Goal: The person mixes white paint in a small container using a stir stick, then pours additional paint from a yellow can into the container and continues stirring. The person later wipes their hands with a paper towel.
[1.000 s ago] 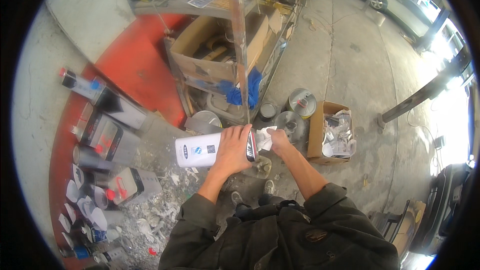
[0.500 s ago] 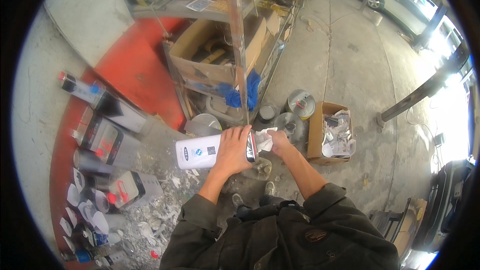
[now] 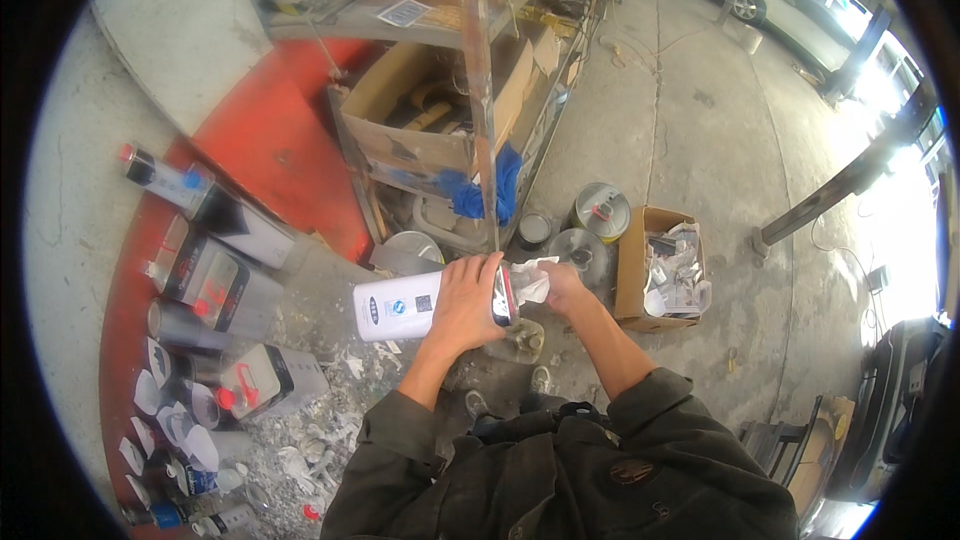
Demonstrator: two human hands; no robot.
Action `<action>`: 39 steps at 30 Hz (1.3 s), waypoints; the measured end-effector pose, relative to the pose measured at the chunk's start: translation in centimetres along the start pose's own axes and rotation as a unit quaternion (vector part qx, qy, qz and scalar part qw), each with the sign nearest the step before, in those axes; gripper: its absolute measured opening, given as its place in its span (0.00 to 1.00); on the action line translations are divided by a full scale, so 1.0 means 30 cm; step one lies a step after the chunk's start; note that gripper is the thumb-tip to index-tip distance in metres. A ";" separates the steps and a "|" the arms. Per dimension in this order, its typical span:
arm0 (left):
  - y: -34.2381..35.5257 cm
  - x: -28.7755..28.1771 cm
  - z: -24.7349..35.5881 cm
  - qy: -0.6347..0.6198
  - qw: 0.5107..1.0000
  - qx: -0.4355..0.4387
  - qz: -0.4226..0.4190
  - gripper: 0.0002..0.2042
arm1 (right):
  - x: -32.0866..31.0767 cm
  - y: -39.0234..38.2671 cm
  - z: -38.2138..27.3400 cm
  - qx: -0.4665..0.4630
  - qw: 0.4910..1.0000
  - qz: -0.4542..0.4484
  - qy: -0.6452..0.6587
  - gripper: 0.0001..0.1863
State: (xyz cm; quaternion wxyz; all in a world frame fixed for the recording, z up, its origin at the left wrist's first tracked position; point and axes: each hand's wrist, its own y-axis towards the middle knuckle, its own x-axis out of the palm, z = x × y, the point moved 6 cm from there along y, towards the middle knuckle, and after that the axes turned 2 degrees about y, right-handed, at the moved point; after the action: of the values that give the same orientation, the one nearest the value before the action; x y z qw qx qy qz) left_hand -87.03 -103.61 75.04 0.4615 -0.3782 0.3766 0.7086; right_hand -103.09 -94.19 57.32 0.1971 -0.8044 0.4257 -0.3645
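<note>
Over the floor in front of the person's body, the fingers of the left hand (image 3: 466, 292) lie close together across a white can (image 3: 393, 308), thumb on its near side, gripping it near its dark, red-edged end; the can lies sideways in the air, its plain end toward the left; the right hand (image 3: 565, 287), just beside that dark end, pinches crumpled white paper (image 3: 531, 283), though its fingertips are partly hidden; the left hand covers part of the can's side; beneath the can's dark end a greyish container (image 3: 522, 342) shows in part; just beyond the hands stand a small dark tin (image 3: 535, 230), a round grey lid (image 3: 580, 252) and a larger tin (image 3: 602, 208) with a red piece on top; to their right, an open carton (image 3: 630, 270) holds litter; straight ahead, a rack post (image 3: 480, 90) rises in front of a large cardboard box (image 3: 410, 147) and blocks part of it, a blue cloth (image 3: 490, 185) hanging beside it; leftward, red-capped metal cans (image 3: 270, 380) line a red panel (image 3: 280, 140), scraps (image 3: 310, 440) littering the floor near them; farther right, a slanting pillar (image 3: 830, 190) partly cuts off the bright side of the room.
</note>
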 end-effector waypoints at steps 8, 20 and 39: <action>-0.054 -0.118 -0.047 -0.049 0.998 -0.033 0.035 0.50 | 0.035 -0.051 -0.016 0.039 0.990 -0.050 0.126 0.19; -0.233 -0.316 -0.301 -0.137 0.978 -0.087 0.133 0.57 | 0.206 -0.177 -0.115 -0.016 0.954 -0.200 0.222 0.24; -0.895 -0.337 -0.858 -0.295 0.886 -0.251 0.253 0.54 | -0.011 -0.420 -0.136 -0.070 0.950 -0.130 0.276 0.23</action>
State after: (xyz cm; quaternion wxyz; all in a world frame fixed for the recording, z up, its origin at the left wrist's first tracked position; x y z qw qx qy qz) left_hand -54.05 -122.26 67.95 0.2462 -0.1466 0.1150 0.9511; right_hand -99.47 -86.88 67.77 -0.0339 -0.7328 0.3792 -0.5640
